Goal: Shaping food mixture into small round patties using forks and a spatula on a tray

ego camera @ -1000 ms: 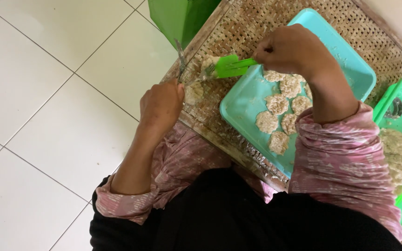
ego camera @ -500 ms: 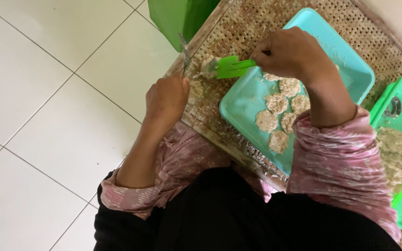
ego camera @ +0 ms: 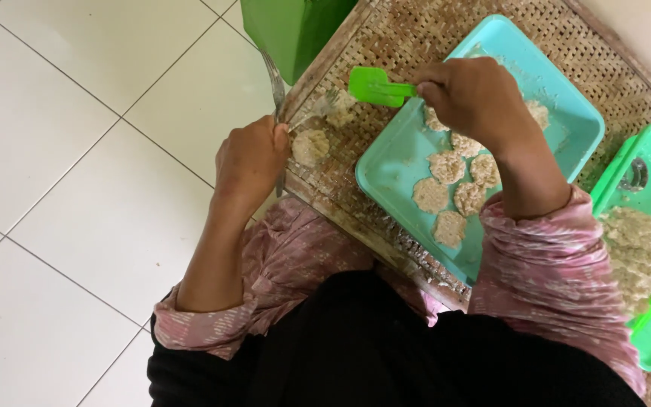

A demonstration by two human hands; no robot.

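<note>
Head view: looks down on a person seated at a woven tabletop, with a white tiled floor on the far side of the left hand.
Landmark: turquoise tray, lying on the woven tabletop.
Left hand: just off the tray's left corner, at the tabletop's edge; fingers closed around the handle of a metal fork, whose handle end sticks up past the hand.
Flat patty: pale and round, on the tabletop between the left hand and the tray, touching the thumb tip.
Right hand: over the tray's middle; fingers pinched on the handle of a green spatula, its blade reaching out past the tray's left rim.
Patties in tray: several flattened rounds, close together, below the right hand.
Green tray: right of the turquoise tray, holding a heap of pale mixture.
Green box: above and left of the turquoise tray, at the tabletop's corner.
Sleeves: pink patterned, pushed up both forearms.
</note>
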